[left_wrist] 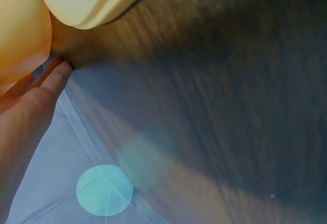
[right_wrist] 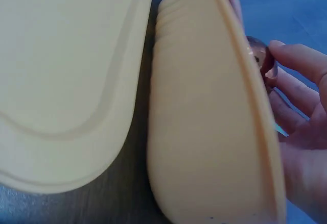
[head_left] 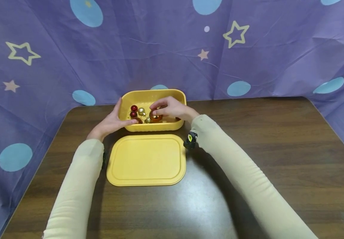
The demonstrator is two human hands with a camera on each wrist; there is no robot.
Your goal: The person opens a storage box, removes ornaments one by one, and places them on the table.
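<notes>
A yellow plastic box [head_left: 163, 126] stands near the table's back edge with several small Christmas baubles inside. My left hand [head_left: 111, 122] holds the box by its left end, the thumb over the front rim and the fingers along the outer wall [left_wrist: 25, 35]. My right hand [head_left: 174, 108] reaches over the box's right part and pinches a shiny copper-gold bauble [head_left: 155, 117], also visible above the rim in the right wrist view. Two dark red baubles [head_left: 133, 114] and a pale gold bauble [head_left: 141, 111] lie at the left inside; another copper one [head_left: 137, 120] is near my left thumb.
A yellow lid [head_left: 146, 159] lies flat on the brown wooden table [head_left: 267, 159], just in front of the box. Behind the table hangs a purple cloth [head_left: 172, 43] with stars and blue spots.
</notes>
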